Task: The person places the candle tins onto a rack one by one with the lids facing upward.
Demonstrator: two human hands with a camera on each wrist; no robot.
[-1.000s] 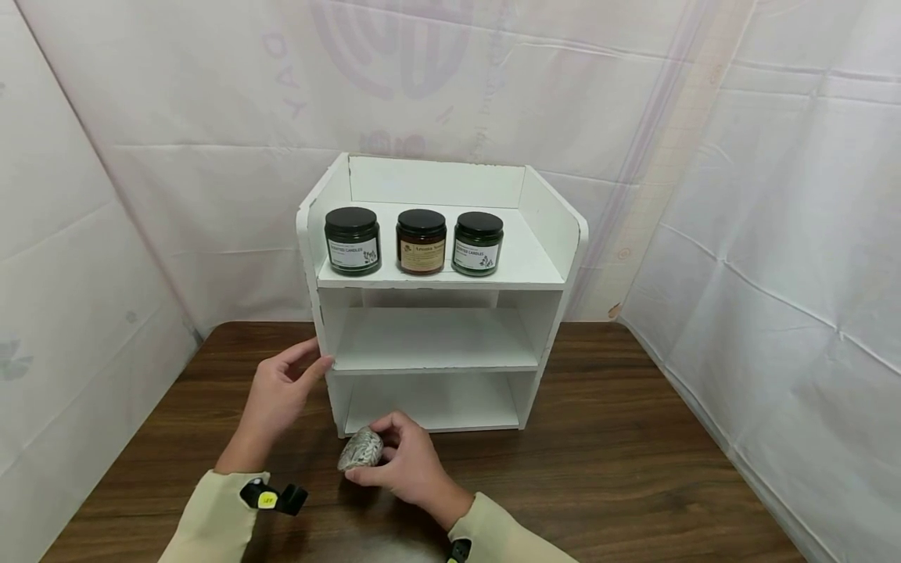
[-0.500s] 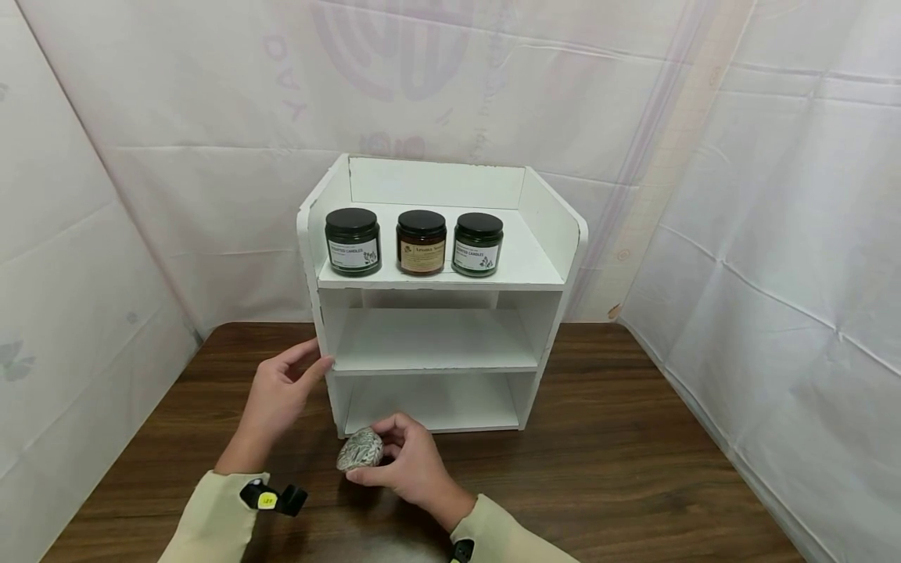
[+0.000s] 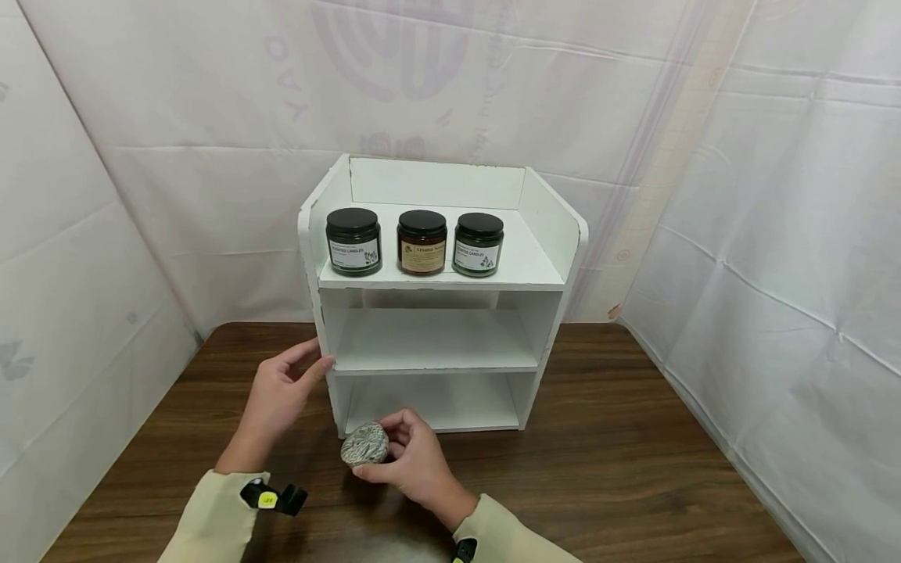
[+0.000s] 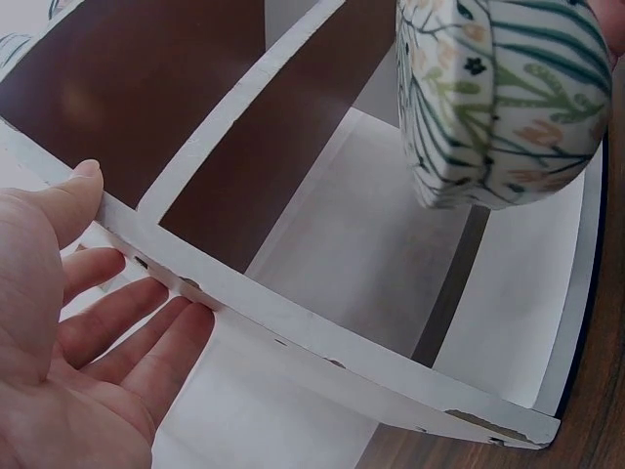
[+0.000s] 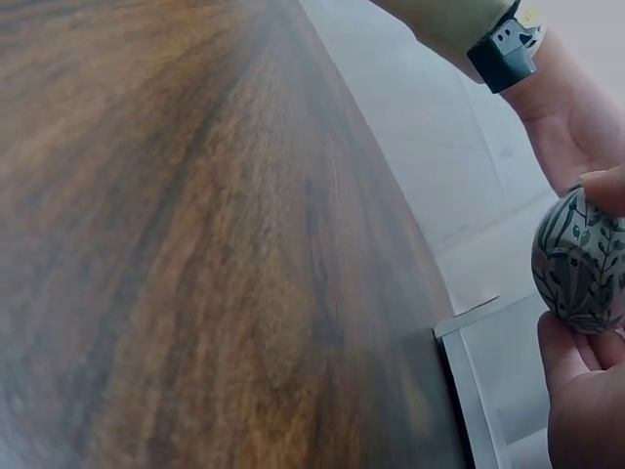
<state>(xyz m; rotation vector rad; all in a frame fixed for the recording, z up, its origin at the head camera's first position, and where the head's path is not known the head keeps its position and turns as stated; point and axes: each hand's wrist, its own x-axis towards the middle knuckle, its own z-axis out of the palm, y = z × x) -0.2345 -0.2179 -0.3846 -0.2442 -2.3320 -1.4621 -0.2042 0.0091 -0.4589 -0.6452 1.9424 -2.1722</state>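
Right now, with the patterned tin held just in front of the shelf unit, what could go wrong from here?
1. The right hand grips the patterned tin only at its rounded edges; it might slip onto the table.
2. The tin sits close to the white shelf unit at its bottom front edge, so it could knock the frame.
3. The left hand merely touches the unit's side; a bump may shake the three candle jars on top.

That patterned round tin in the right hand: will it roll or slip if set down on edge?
Probably rolls: the tin looks round with curved sides. Its glossy printed surface may be slippery, so the right hand pinches it with fingertips. It seems rigid, not floppy.
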